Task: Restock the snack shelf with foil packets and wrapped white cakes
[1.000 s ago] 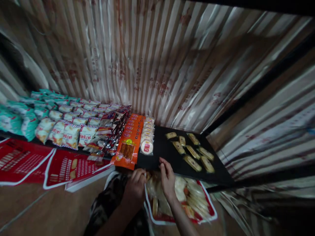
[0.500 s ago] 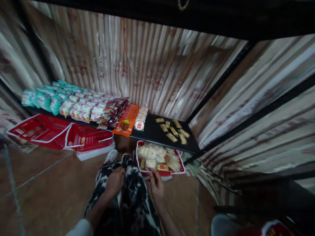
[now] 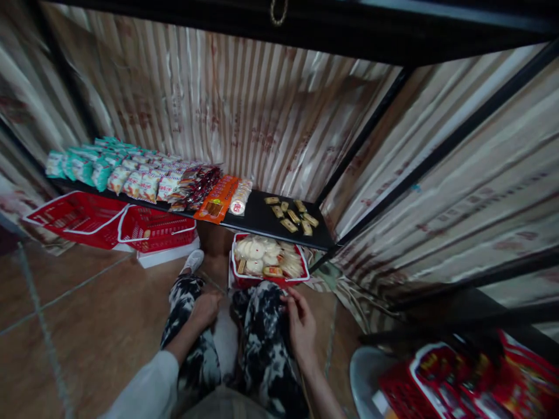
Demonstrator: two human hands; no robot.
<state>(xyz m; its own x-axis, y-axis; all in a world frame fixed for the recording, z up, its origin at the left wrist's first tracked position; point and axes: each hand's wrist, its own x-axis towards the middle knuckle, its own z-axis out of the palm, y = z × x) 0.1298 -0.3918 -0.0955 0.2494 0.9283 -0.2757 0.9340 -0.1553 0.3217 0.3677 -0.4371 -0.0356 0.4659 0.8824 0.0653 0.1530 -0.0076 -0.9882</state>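
My left hand [image 3: 207,309] hovers by my left knee with its fingers curled in; nothing shows sticking out of it. My right hand [image 3: 303,323] is beside my right knee, its fingers bent and somewhat apart, with no object seen in it. Just beyond it on the floor stands a red basket with a white rim [image 3: 307,260], filled with pale round packs [image 3: 255,250] and small yellow packets [image 3: 273,271]. Above that basket, on a low black shelf [image 3: 257,224], lie several small yellow packets [image 3: 289,225].
Along the shelf sit teal-and-white bags [image 3: 81,167], white bags [image 3: 148,187], dark red packs [image 3: 203,185] and an orange pack [image 3: 215,203]. Two red baskets [image 3: 82,218] stand at left. Lower right holds a red basket of red packs [image 3: 463,378] and a grey stool-like object [image 3: 360,372].
The view has turned right, showing more of the lower-right basket. My right hand has drawn back from the red basket's rim toward my knee. My left hand stays curled.
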